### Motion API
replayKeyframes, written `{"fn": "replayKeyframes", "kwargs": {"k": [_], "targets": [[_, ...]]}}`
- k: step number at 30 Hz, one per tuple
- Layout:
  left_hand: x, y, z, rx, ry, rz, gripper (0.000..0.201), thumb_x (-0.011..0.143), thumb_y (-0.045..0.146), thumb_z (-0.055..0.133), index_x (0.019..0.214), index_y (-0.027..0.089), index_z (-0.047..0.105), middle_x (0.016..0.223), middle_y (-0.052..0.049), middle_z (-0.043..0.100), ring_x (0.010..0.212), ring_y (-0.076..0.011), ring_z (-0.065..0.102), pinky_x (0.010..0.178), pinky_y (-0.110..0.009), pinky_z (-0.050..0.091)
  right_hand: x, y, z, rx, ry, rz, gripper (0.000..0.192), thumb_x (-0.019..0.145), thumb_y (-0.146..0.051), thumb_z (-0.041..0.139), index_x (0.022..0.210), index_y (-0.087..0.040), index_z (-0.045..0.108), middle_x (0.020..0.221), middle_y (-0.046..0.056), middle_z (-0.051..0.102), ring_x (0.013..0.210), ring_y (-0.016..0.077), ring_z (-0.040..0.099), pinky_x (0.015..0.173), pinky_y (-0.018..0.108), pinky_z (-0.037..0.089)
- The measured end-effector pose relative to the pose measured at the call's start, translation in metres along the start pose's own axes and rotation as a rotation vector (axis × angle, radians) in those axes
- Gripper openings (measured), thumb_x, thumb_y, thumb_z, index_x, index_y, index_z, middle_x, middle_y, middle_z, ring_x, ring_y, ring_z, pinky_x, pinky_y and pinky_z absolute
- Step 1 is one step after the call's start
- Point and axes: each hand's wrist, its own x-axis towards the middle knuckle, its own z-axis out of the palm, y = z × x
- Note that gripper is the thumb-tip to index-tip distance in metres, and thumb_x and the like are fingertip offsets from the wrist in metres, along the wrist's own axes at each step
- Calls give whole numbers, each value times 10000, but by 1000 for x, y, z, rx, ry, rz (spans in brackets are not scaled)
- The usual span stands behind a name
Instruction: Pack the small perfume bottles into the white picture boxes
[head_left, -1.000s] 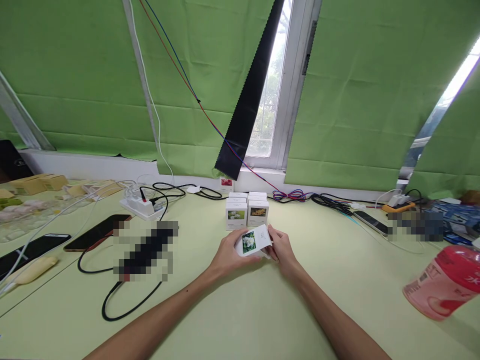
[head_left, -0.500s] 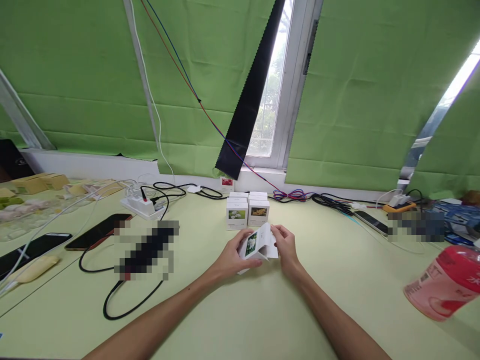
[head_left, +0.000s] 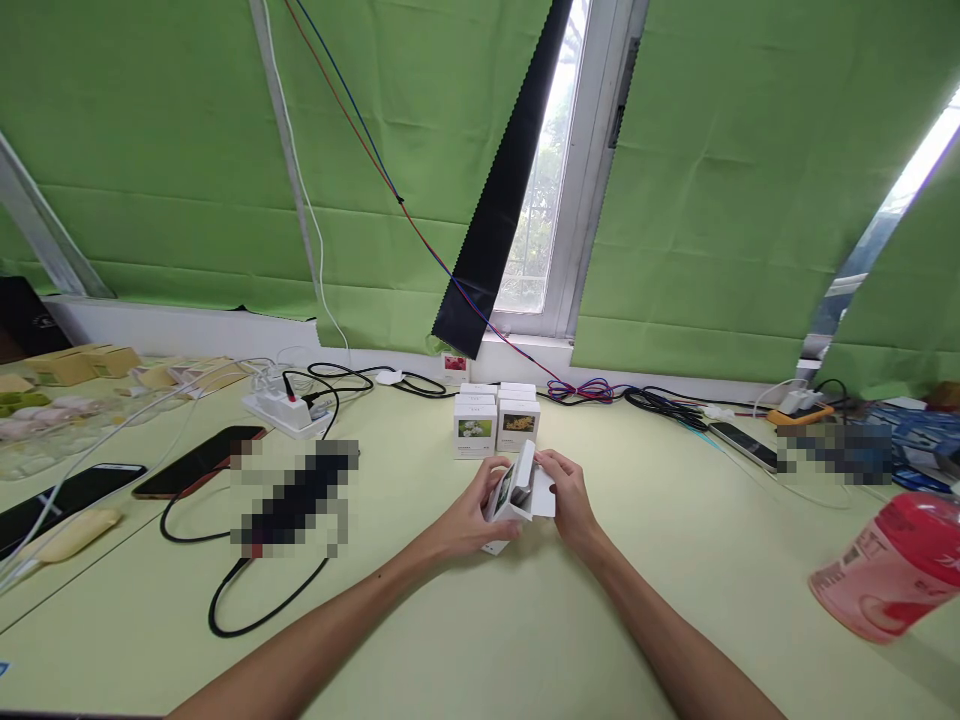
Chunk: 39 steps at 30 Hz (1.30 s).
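Note:
A small white paper box (head_left: 516,492) with a flower picture on its side is tilted just above the table, its top end open and flaps standing out. Wrapped round its left side, my left hand (head_left: 478,512) is closed on it, thumb across the near edge. The fingers of my right hand (head_left: 570,500) pinch a white flap at the box's right end. The inside of the box is mostly hidden. Just beyond stand several similar white boxes (head_left: 474,435), with flower pictures on the front ones.
On the left lie phones (head_left: 199,462), a power strip (head_left: 289,412) and black cables. A pink bottle with a red label (head_left: 889,570) stands at the right. Bundled cables (head_left: 667,408) run along the back by the window. Another phone (head_left: 742,445) lies at the right rear.
The box has turned in my left hand, so its picture side faces me less and the open end shows more. My right hand stays at the flap.

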Motion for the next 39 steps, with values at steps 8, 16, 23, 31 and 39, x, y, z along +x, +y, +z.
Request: {"fn": "replayKeyframes", "kwargs": {"k": [8, 16, 23, 31, 39], "targets": [[3, -4, -4, -123, -66, 34, 868, 756, 535, 836, 1425, 281, 345, 1264, -109, 615, 1188, -277, 597, 974, -384, 427, -4, -3, 1, 18, -100, 22, 340, 755, -500, 753, 840, -177, 693, 588, -51, 531, 428, 83, 427, 338, 199, 290], [2, -3, -3, -82, -11, 56, 864, 775, 497, 836, 1463, 275, 361, 1231, -111, 644, 1093, -257, 628, 920, -357, 462, -4, -2, 0, 31, -152, -34, 340, 855, -506, 683, 893, -169, 685, 623, -43, 517, 442, 77, 420, 337, 192, 325], [4, 3, -2, -92, 66, 65, 870, 725, 550, 855, 1424, 258, 427, 1169, -96, 659, 1053, -256, 614, 865, -332, 451, -4, -3, 0, 21, -189, -63, 346, 871, -523, 674, 938, -183, 668, 616, -50, 515, 446, 74, 419, 370, 191, 337], [2, 12, -1, -63, 122, 109, 912, 723, 631, 820, 1442, 283, 380, 1206, -89, 650, 1082, -255, 613, 914, -347, 449, -6, -4, 0, -41, -172, -111, 370, 862, -528, 687, 1025, -199, 634, 599, -80, 477, 436, 70, 399, 394, 196, 343], [-1, 15, 4, 3, 167, 143, 929, 726, 540, 854, 1475, 306, 359, 1335, -111, 594, 1202, -286, 582, 1005, -367, 442, -8, -8, 1, -131, -149, -210, 330, 897, -487, 673, 1105, -232, 640, 645, -78, 487, 442, 67, 424, 425, 211, 339]]}}
